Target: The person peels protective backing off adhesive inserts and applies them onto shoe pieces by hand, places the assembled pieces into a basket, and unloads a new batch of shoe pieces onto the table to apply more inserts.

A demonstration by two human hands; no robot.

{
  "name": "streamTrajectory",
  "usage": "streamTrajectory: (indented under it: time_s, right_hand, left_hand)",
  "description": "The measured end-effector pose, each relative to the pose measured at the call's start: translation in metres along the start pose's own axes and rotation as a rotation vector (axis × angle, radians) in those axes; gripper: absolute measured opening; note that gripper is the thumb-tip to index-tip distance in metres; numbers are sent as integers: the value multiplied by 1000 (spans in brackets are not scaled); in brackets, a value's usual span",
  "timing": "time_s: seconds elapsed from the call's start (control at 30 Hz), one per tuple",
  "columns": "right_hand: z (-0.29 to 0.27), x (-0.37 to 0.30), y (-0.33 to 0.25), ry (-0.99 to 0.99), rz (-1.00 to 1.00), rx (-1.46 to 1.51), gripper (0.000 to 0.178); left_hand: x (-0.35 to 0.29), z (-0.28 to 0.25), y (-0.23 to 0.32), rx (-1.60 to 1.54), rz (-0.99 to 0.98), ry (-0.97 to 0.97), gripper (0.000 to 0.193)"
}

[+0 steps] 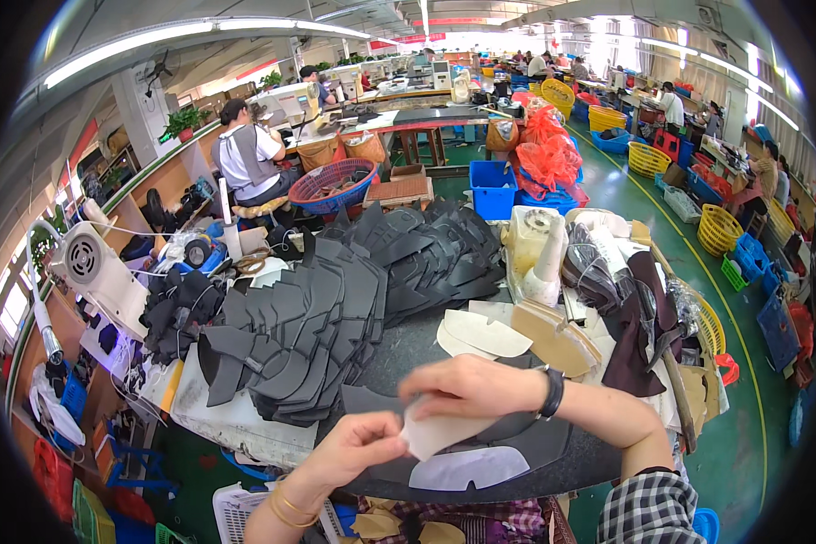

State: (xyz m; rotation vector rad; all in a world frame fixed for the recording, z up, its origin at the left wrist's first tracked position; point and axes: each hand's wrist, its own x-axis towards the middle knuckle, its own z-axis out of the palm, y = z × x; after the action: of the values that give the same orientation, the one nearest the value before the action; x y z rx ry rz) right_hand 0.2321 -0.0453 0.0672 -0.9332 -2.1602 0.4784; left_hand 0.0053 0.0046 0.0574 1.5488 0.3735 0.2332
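Over the near part of the table, a white cut piece [444, 432] is held between my two hands. My left hand [358, 444] pinches its left edge with thumb and fingers. From above, my right hand [471, 385] grips the same piece, its fingers curled over and partly hidden. Below them a second white curved piece [470, 468] lies flat on dark grey cut pieces [539, 442]. Just beyond my right hand are cream curved pieces [482, 334] beside a tan stack [553, 337]. Large overlapping piles of black cut pieces [299, 331] fill the table's left and middle.
A cream machine [528, 249] with a white cone stands at the table's far side. Dark cloth [639, 326] and scraps lie to the right. A white basket [240, 512] is low at left. Beyond are a blue bin [493, 189], a red basket [334, 186] and a seated person [245, 154].
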Motion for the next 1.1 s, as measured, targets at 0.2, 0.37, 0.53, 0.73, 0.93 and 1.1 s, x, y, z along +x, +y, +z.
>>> streamTrajectory:
  time_s: [0.2, 0.37, 0.53, 0.73, 0.93, 1.1]
  right_hand:
    - [8, 6, -11, 292, 221, 125, 19]
    - [7, 8, -7, 222, 342, 411, 24]
    - [1, 11, 1, 263, 586, 983, 14]
    - [14, 6, 1, 263, 590, 580, 13]
    - [-16, -12, -8, -46, 853, 875, 21]
    - [-47, -36, -9, -5, 911, 683, 18]
  left_hand:
    - [34, 1, -8, -127, 261, 331, 21]
    - [43, -1, -8, -13, 369, 406, 23]
    - [39, -9, -32, -121, 532, 400, 18]
    - [32, 2, -11, 397, 419, 480, 11]
    - [-2, -1, -47, -640, 420, 339, 22]
    - [-42, -9, -66, -983, 461, 247, 19]
